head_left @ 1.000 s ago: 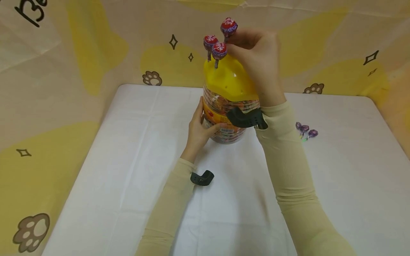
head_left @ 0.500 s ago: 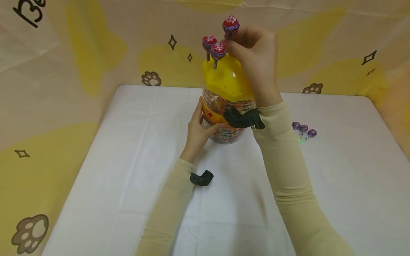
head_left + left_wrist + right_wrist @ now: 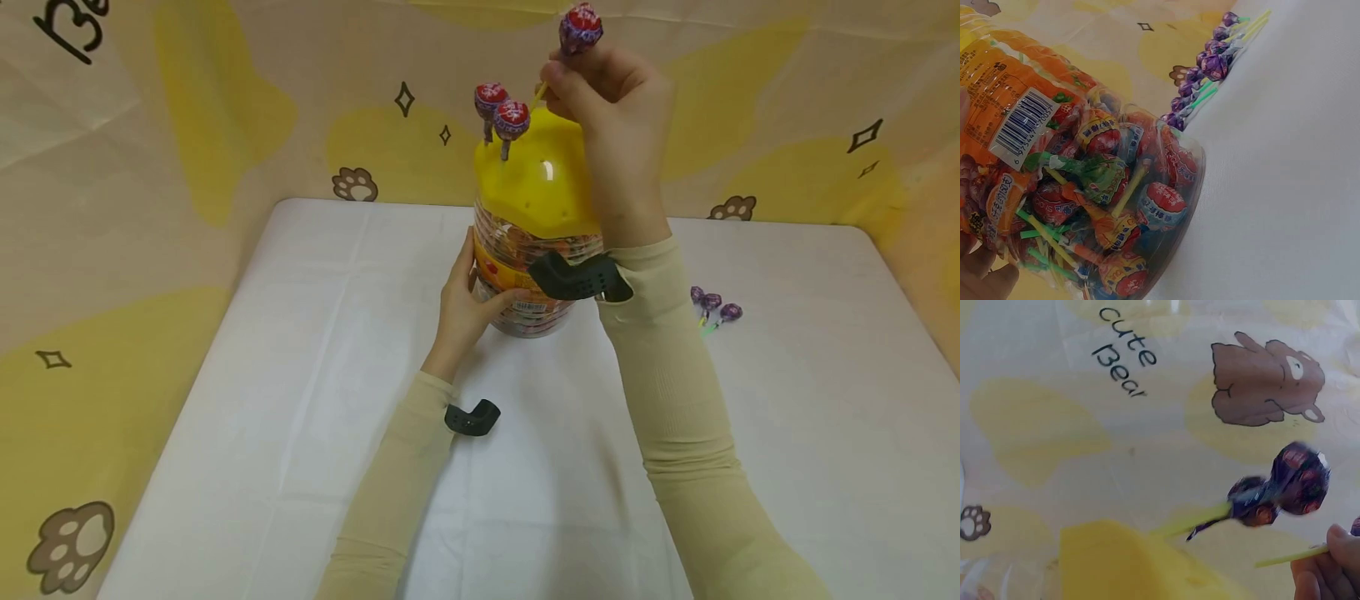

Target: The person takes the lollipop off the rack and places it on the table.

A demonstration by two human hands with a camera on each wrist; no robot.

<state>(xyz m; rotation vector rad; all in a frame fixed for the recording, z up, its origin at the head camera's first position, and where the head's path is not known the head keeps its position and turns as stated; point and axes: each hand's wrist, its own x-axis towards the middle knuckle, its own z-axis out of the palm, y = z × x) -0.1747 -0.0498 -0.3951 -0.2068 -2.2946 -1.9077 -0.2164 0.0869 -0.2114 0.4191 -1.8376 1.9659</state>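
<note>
A clear plastic jar (image 3: 525,321) with a domed yellow lid (image 3: 551,179) stands upright on the table, full of wrapped lollipops. My left hand (image 3: 461,312) grips its lower left side, thumb across the front label near the barcode. Above the lid, my right hand (image 3: 618,125) pinches a lollipop (image 3: 581,29) in red and purple wrapping by its yellow stick. The stick's lower end points down toward the top of the lid. Two similar lollipops, a left one (image 3: 491,98) and a nearer one (image 3: 512,122), stand upright in the lid's left part.
Several purple-wrapped lollipops (image 3: 1215,65) with yellow and green sticks lie in a row on the white table (image 3: 817,400), right of the jar. Behind the table hangs a yellow-patterned cloth backdrop (image 3: 247,125). Black camera straps (image 3: 573,277) sit at both wrists.
My right hand has lifted its lollipop up and to the right from the lid, so the yellow stick now shows. The left hand and the jar stay in place.
</note>
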